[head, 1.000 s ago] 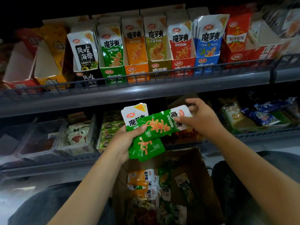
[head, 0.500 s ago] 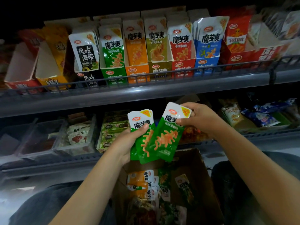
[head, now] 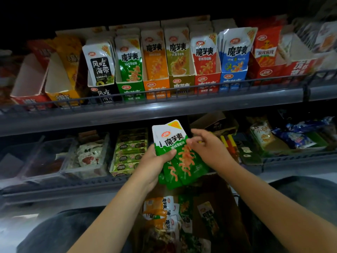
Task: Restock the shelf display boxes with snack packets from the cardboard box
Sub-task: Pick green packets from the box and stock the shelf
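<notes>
My left hand [head: 155,161] grips a stack of green snack packets [head: 175,152], upright, in front of the lower shelf. My right hand [head: 207,148] rests its fingers on the right side of the same stack, thumb on the front packet. Below, between my knees, the open cardboard box [head: 224,207] holds several mixed orange and green packets [head: 160,210]. On the upper shelf stands a row of display boxes; the green display box [head: 130,86] holds matching green packets and sits second from the black one.
A wire rail [head: 164,94] runs along the upper shelf's front edge. Orange, olive, red and blue display boxes [head: 206,83] stand to the right of the green one. Clear bins [head: 45,157] and loose snacks fill the lower shelf.
The packet my right hand carried has been laid onto the stack in my left hand. The stack now stands squared up, and my right hand sits lower against its side.
</notes>
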A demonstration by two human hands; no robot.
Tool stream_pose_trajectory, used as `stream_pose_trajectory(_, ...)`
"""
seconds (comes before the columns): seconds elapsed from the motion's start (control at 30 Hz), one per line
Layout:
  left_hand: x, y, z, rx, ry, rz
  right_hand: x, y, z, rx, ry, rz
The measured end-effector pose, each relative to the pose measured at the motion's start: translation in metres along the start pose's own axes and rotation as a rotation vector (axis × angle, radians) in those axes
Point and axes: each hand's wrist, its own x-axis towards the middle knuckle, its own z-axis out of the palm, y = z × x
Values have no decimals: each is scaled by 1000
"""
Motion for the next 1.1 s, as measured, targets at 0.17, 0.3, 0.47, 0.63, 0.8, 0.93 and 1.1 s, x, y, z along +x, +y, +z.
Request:
stream_pose_trajectory(0.17,7,3,12,-97,120,51,-16,-5,16,181,-90,-31)
stream_pose_trajectory(0.3,5,13,26,-162,162,72,-13,-8,21,281,-95,-26)
stream_pose_trajectory(0.47,4,22,35,41,185,188,-8,-13,21,299,-68,-88)
stream_pose_trajectory(0.63,0,30,40,51,219,299,-1,-20,28,269,39,-117)
stream_pose_trajectory(0.8,-5,44,38,27,178,350,1,-34,29,326,42,-141)
stream_pose_trajectory(0.93,-7,64,33,-35,171,412,4,-54,27,410,18,-177)
stream_pose_trajectory(1.1,0,108,16,79,261,534,25,-97,25,467,2,-229)
